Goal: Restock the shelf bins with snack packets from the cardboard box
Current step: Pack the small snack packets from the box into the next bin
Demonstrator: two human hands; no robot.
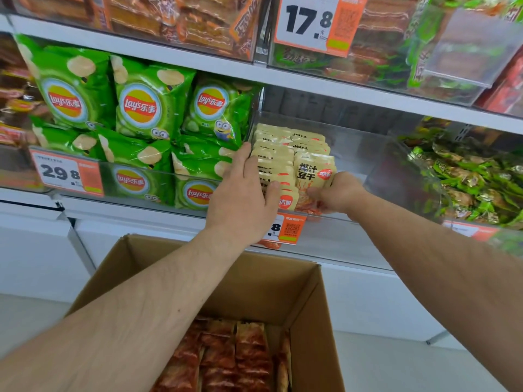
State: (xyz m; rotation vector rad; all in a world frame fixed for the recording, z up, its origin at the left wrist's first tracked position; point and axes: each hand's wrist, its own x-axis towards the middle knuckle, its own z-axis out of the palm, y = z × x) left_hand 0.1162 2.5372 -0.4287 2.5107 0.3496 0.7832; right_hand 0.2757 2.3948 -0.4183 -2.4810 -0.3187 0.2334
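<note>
Both hands are up in the clear bin on the middle shelf right now. The left hand lies flat with straight fingers against the rows of cream packets, pressing them toward the bin's left wall, while the right hand has its fingers curled round the bottom of one upright packet at the front of the second row. The cardboard box sits open below, with reddish packets packed inside. My guess at the risk: those rows stand on edge with the whole right side of the bin empty, so if the left hand lets go before the new one is wedged in, the stack could topple sideways. The price tag clipped to the front edge could also get knocked by a wrist.
</note>
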